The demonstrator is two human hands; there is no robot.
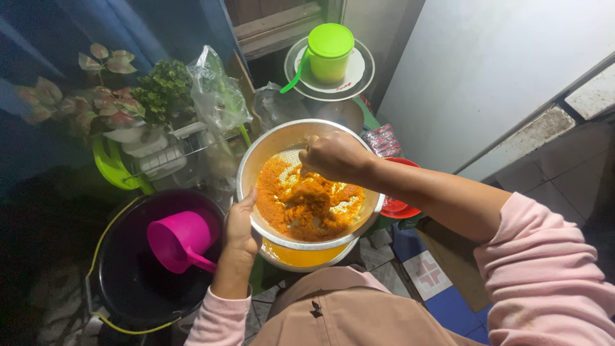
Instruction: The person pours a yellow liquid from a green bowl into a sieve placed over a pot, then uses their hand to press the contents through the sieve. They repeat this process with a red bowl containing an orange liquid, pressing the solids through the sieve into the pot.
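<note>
- Head view, work: orange pulp [307, 205] lay heaped in a metal strainer [269, 150] set over a bowl of yellow liquid [301, 255]. Judged partly pressed; much pulp remained.
- Hands: right hand [333, 156] was closed in a fist above the pulp; what it held, cannot tell. Left hand [240, 224] gripped the strainer's near-left rim.
- Surroundings: black bucket [128, 282] with pink scoop [179, 240] at left; green lidded cup [330, 52] beyond; tiled floor [570, 173], dim room.

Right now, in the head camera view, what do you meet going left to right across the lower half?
Black bucket → pink scoop → left hand → metal strainer of orange pulp → red bowl → pink sleeve.
</note>
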